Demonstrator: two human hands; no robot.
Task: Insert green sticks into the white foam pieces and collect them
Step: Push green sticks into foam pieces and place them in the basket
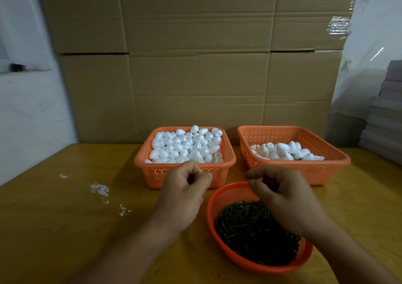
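Note:
A square orange basket (pixel 141 160) at the centre back is heaped with white egg-shaped foam pieces (pixel 187 146). To its right, a second square orange basket (pixel 339 160) holds a smaller pile of foam pieces (pixel 287 153). A round orange basket (pixel 210 209) nearer to me is full of short green sticks (pixel 250 225). My left hand (pixel 185 190) hovers in front of the full basket with its fingers curled, and I see nothing in it. My right hand (pixel 282 194) hovers over the far rim of the stick basket, fingers curled, thumb and forefinger nearly touching; no stick shows between them.
All the baskets stand on a yellow wooden table (pixel 65 229) with white crumbs (pixel 100 189) on its left part. A wall of cardboard boxes (pixel 195 66) rises right behind the baskets. Grey stacked sheets (pixel 385 118) stand at the right edge.

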